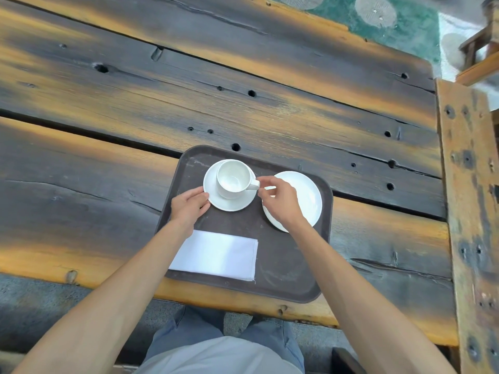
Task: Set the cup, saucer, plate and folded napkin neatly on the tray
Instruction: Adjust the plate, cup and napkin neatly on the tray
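Observation:
A dark brown tray [283, 265] lies near the table's front edge. On its far left stands a white saucer [229, 205] with an empty white cup [232, 179] upright on it, handle pointing right. My left hand [189, 202] holds the saucer's left rim with its fingertips. My right hand [278, 201] pinches at the cup's handle and covers part of a white plate [307, 198] at the tray's far right. A folded white napkin [216, 253] lies flat on the tray's near left, partly under my left forearm.
The tray rests on a rough, dark and orange plank table [189, 103] with knots and gaps. A wooden beam [469, 211] runs along the table's right side. A wooden stool or chair [483, 49] stands at the far right over green floor [405, 31].

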